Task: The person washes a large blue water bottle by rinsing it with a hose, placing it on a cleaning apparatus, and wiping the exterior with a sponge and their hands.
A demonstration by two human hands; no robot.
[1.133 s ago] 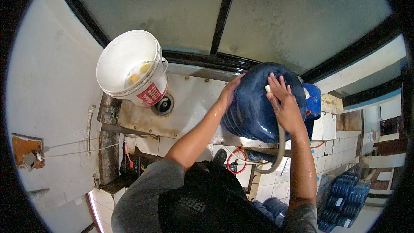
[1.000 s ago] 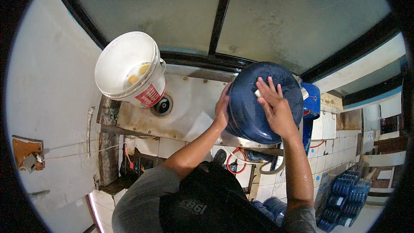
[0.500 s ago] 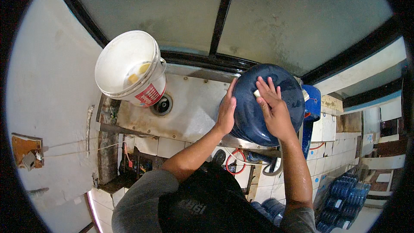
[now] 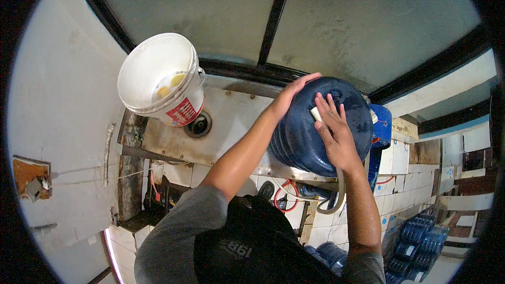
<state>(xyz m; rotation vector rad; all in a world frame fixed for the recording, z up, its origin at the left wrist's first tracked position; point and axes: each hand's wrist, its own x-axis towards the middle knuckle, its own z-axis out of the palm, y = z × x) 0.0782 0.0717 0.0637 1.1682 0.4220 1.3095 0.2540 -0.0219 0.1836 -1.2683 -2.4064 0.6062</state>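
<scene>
A large dark-blue water jug (image 4: 321,142) stands on a metal counter, its wet round end facing up toward me. My left hand (image 4: 293,94) lies along the jug's far left side, fingers straight and together, touching its rim. My right hand (image 4: 334,132) is over the top face with its fingers stretched out. Between its thumb side and the jug it holds a pale hose (image 4: 316,114), whose tip pokes out past the thumb. The hose comes out again by my right wrist and loops down below the counter. My right palm is hidden.
A white bucket (image 4: 155,68) with yellow sponges (image 4: 171,85) stands on the counter's left end, beside a round drain (image 4: 199,125). The metal counter (image 4: 231,121) runs along frosted panes. A blue container (image 4: 381,121) is right of the jug; more blue jugs (image 4: 418,242) lie at lower right.
My left hand has slid away from me along the jug's left side to its far rim. The right hand stays on top, and more of the hose tip shows.
</scene>
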